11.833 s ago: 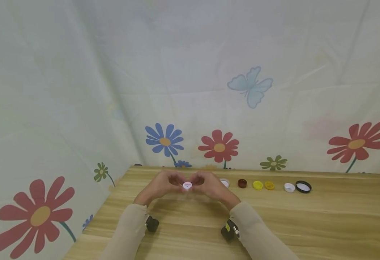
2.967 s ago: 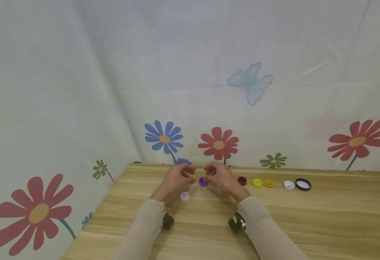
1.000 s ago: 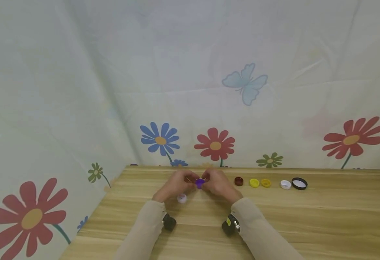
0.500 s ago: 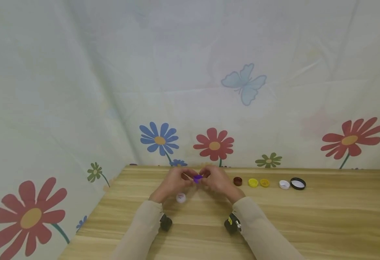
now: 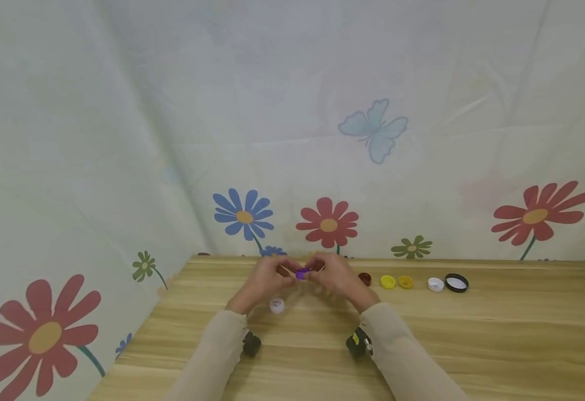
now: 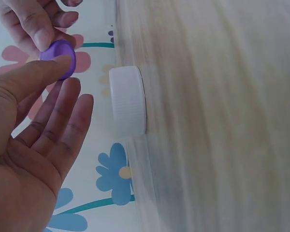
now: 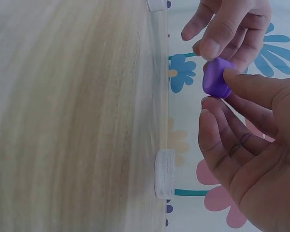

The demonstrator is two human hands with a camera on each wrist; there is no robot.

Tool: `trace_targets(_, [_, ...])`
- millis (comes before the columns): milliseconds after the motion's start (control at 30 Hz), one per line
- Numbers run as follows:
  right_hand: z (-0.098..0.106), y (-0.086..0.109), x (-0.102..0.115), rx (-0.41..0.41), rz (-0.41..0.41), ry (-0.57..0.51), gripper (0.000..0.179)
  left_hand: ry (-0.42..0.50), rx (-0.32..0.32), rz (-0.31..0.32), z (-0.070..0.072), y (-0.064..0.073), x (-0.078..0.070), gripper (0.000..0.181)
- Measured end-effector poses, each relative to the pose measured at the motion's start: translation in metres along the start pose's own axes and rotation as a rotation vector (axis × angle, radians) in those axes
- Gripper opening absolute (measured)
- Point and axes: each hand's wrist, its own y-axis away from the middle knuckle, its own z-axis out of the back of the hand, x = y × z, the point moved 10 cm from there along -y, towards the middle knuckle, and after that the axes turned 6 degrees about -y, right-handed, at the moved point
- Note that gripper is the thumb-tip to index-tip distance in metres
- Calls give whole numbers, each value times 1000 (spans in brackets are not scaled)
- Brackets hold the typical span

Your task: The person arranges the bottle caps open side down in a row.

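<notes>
A purple bottle cap [image 5: 301, 274] is held up off the table between both hands. My left hand [image 5: 266, 278] pinches it from the left with thumb and fingers; my right hand [image 5: 336, 277] pinches it from the right. In the left wrist view the left thumb presses the round face of the purple cap [image 6: 60, 58]. The right wrist view shows the side of the purple cap [image 7: 216, 78] between both hands' fingertips. A white bottle cap [image 5: 276, 305] with print on top lies on the table just in front of the left hand, its ribbed side showing in the left wrist view.
To the right runs a row of caps: dark red [image 5: 364, 279], yellow [image 5: 388, 282], orange-yellow [image 5: 406, 282], white [image 5: 435, 284] and a wide black-rimmed one [image 5: 456, 283]. A clear cap [image 7: 165, 174] stands near the right hand. A flowered cloth [image 5: 292, 139] hangs behind the wooden table [image 5: 297, 362].
Earlier both hands held the white cap; it now lies on the table. The hands then took hold of the purple cap, lifted it and tilted it between their fingertips.
</notes>
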Motion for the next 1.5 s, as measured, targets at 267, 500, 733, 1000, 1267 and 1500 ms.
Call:
trace_targets(267, [-2,-1,2,25,27,18,9,-17,-24,-9,5,3,3,17])
trace_targets(500, [-2,0,3,31,15,-3,12,-16,-36,2,7,5,4,16])
trace_targets(733, [-1,0,5,15,7,-5,13,-9,-44,17,9,6,4,16])
trace_targets(1000, [0,-1,7,-7,2,-11,13,-13,-65,12,14,8,0,18])
trace_targets(1267, [0,1,8,-1,20,-22,12,-18,-57,1,13,7,-2,17])
trace_targets(1500, [1,2,9,12,41,-2,11,-24,-57,-30,14,6,-5,17])
